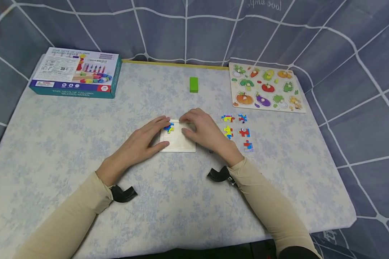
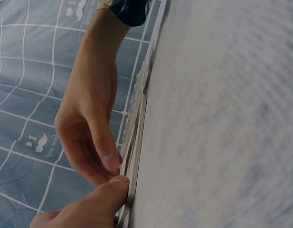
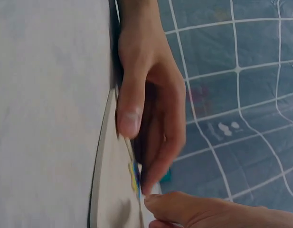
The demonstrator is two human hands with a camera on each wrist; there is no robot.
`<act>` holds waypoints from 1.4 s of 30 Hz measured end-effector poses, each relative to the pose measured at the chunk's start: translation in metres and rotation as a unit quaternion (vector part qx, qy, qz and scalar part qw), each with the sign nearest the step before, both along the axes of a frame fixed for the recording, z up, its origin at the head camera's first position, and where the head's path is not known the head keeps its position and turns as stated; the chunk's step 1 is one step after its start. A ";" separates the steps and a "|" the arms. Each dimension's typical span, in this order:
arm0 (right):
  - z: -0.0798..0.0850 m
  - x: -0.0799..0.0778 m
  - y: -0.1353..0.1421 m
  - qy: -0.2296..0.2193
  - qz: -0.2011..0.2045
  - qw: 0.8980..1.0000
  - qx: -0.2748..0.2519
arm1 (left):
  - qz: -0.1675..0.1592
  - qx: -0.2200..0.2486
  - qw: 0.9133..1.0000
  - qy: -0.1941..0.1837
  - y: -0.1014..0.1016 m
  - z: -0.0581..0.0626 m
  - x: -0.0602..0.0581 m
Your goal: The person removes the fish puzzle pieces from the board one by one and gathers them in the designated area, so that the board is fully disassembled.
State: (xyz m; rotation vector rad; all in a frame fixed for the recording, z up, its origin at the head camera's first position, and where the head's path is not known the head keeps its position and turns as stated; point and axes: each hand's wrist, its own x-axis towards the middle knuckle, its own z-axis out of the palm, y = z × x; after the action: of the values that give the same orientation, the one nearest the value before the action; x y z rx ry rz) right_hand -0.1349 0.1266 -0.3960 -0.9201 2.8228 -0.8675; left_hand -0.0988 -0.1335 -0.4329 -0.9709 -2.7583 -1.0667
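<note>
A small square wooden puzzle board (image 1: 180,142) lies on the table between the hands. In its far left corner sits a blue, yellow and red jigsaw piece (image 1: 169,128), partly covered by fingers of the left hand (image 1: 142,142). The left thumb rests on the board's near left part, with the fingers relaxed. My right hand (image 1: 205,129) is over the board's far right side, fingers loosely bent and thumb apart. No piece shows between them. In the right wrist view, the piece's coloured edge (image 3: 135,177) lies beneath the left fingers.
Several loose jigsaw pieces (image 1: 244,132) lie right of the board, one partly hidden by the right wrist. Farther back are a green block (image 1: 193,85) and a vegetable puzzle board (image 1: 257,80). A bead toy box (image 1: 74,73) stands at the back left.
</note>
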 end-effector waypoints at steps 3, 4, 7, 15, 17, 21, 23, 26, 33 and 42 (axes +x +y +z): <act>-0.003 0.002 -0.013 0.004 0.004 1.000 -0.012 | 0.006 -0.002 1.000 0.001 0.000 0.000 0.001; -0.004 0.003 -0.016 0.004 0.005 1.000 -0.015 | 0.008 -0.003 1.000 0.002 0.000 0.000 0.001; -0.009 0.006 -0.021 0.010 -0.001 1.000 -0.022 | 0.020 -0.004 1.000 0.000 0.000 0.001 0.000; -0.021 0.007 -0.024 0.050 -0.003 0.999 -0.019 | 0.041 -0.010 0.999 -0.001 0.000 0.003 -0.001; -0.020 0.007 -0.023 0.063 0.002 0.998 -0.006 | 0.039 -0.009 0.999 0.000 0.001 0.003 -0.002; -0.018 0.006 -0.022 0.090 0.018 0.996 0.019 | 0.042 -0.007 0.999 -0.005 0.001 0.003 -0.003; -0.017 0.005 -0.022 0.099 0.025 0.994 0.024 | 0.045 -0.004 0.999 -0.008 0.001 0.004 -0.003; -0.017 0.005 -0.021 0.104 0.031 0.994 0.028 | 0.049 -0.001 0.999 -0.009 0.000 0.003 -0.003; -0.016 0.005 -0.019 0.100 0.036 0.994 0.023 | 0.054 0.000 0.998 -0.006 -0.001 0.003 -0.002; -0.010 0.003 -0.016 0.020 0.043 0.999 -0.007 | 0.056 -0.002 0.998 -0.009 -0.002 0.004 -0.002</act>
State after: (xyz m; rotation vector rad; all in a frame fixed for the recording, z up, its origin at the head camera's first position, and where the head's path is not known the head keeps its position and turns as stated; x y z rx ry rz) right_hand -0.1321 0.1107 -0.4061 -1.0641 2.7907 -0.8704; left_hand -0.1005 -0.1357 -0.4287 -0.8003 -2.7926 -1.0590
